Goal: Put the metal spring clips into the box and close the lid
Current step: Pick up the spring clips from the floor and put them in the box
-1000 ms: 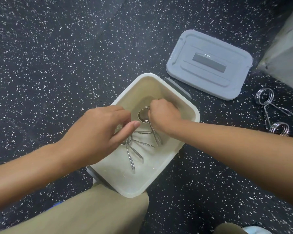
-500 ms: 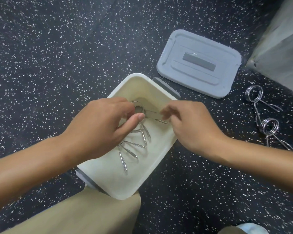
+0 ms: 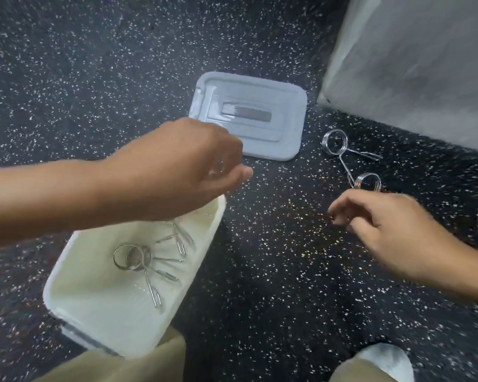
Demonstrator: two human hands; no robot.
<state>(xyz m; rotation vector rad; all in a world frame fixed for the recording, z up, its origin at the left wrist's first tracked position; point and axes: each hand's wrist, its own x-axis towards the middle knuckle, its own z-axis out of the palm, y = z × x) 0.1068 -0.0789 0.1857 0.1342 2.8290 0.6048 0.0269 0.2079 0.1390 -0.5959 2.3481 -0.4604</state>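
A cream plastic box (image 3: 66, 307) stands open on the dark speckled floor, with metal spring clips (image 3: 138, 257) lying inside it. Its grey lid (image 3: 287, 111) lies flat on the floor beyond the box. Two more spring clips lie on the floor to the right, one farther (image 3: 334, 142) and one nearer (image 3: 369, 182). My left hand (image 3: 182, 166) hovers above the box's far corner, fingers loosely curled and holding nothing. My right hand (image 3: 387, 224) is over the floor just below the nearer clip, fingers apart and empty.
A grey block or wall base (image 3: 414, 64) fills the upper right corner. My knee in beige trousers (image 3: 122, 362) touches the box's near edge, and a light shoe tip (image 3: 384, 359) shows at the bottom right.
Both hands have left the box. The right hand has moved right toward the clips on the floor, and the left hand has lifted above the box's far corner. The view has swung right.
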